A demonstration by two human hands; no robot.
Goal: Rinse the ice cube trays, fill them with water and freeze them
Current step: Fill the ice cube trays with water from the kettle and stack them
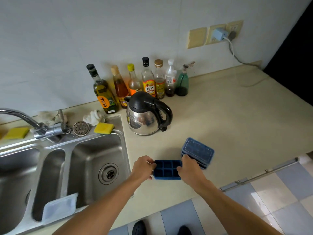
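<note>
A dark blue plastic ice cube tray, uncovered with its square cells showing, sat near the front of the cream counter; whether it rested there or was just lifted could not be told. The left hand had its grip closed on the tray's 9 o'clock end, and the right hand had its grip closed on the 3 o'clock end. A stack of lidded blue ice cube trays stood just beside it at 2 o'clock. The steel double sink lay at 9 o'clock and a steel kettle at 11 o'clock.

Apparently "rhino" on oil bottle
</note>
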